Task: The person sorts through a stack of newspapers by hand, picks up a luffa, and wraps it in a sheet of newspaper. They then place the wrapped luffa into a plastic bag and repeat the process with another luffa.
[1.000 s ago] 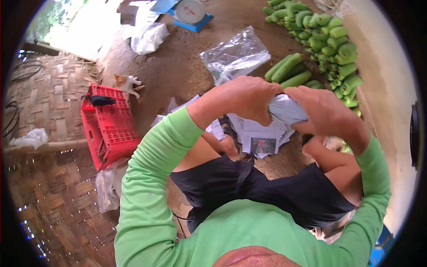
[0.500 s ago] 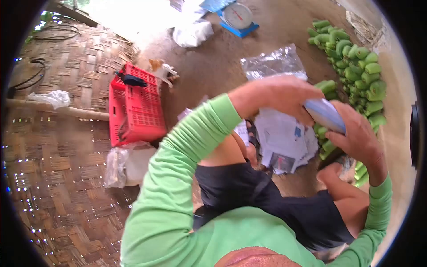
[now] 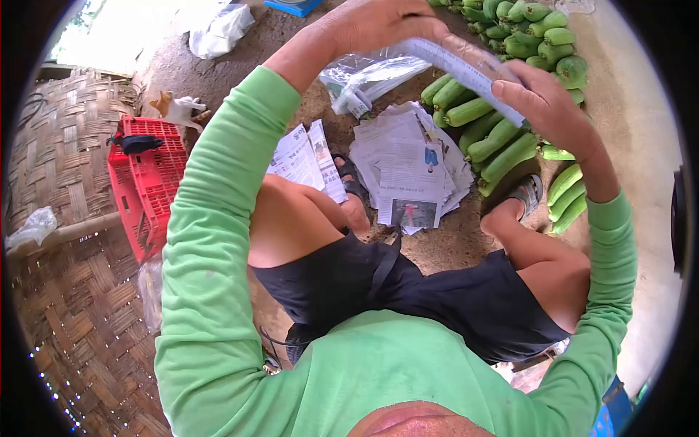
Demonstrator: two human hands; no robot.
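Both my hands are raised in front of me on a sheet of newspaper (image 3: 484, 85), bent into a curved, rolled shape with its printed edge facing me. My left hand (image 3: 393, 23) grips its upper left end, fingers curled over the far side. On the right, my right hand (image 3: 542, 98) pinches the other end, thumb pressed on the near face. Whatever lies inside the roll is hidden. Below it, between my feet, is a loose stack of newspaper sheets (image 3: 411, 171). Long green gourds (image 3: 502, 149) lie just beyond the paper.
A big heap of green gourds (image 3: 524, 36) runs along the wall. Clear plastic bags (image 3: 375, 76) lie past the stack. More newspaper (image 3: 298, 160) rests by my left foot. At left are a red crate (image 3: 149, 182), a cat (image 3: 178, 109) and a woven bamboo panel (image 3: 73, 313).
The view has shifted, with the crate and the stack now further left. My hands have risen toward the top of the view, and more of the newspaper's printed edge shows between them.
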